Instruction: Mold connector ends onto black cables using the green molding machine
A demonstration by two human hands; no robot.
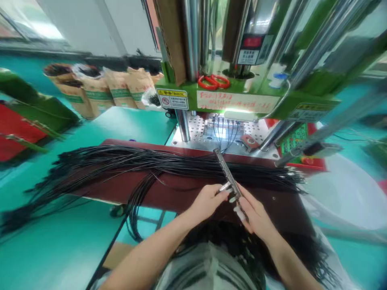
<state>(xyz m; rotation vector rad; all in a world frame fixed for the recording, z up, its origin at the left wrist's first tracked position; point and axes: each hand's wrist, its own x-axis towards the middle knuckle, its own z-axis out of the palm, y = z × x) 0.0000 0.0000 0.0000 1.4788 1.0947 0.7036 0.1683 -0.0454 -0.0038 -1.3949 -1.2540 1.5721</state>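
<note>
A narrow metal bar [227, 171] with short pale and shiny pieces along its left side is tilted over the front of a brown board [187, 199]. My right hand [253, 209] is closed around its lower end. On its left side, my left hand [209, 200] has thumb and fingers closed at a small shiny piece on the bar; whether that piece is part of the bar I cannot tell. Just beyond the bar's far end lies a thick bundle of black cables [151, 159], spread across the board.
Ahead stands a green press [178, 82] with steel columns, red-handled scissors [214, 81] on its ledge and thin black cables in its metal plate [195, 129]. Right are a red tray [317, 163] and a white round surface [347, 193]. Paper sacks [117, 88] stand back left.
</note>
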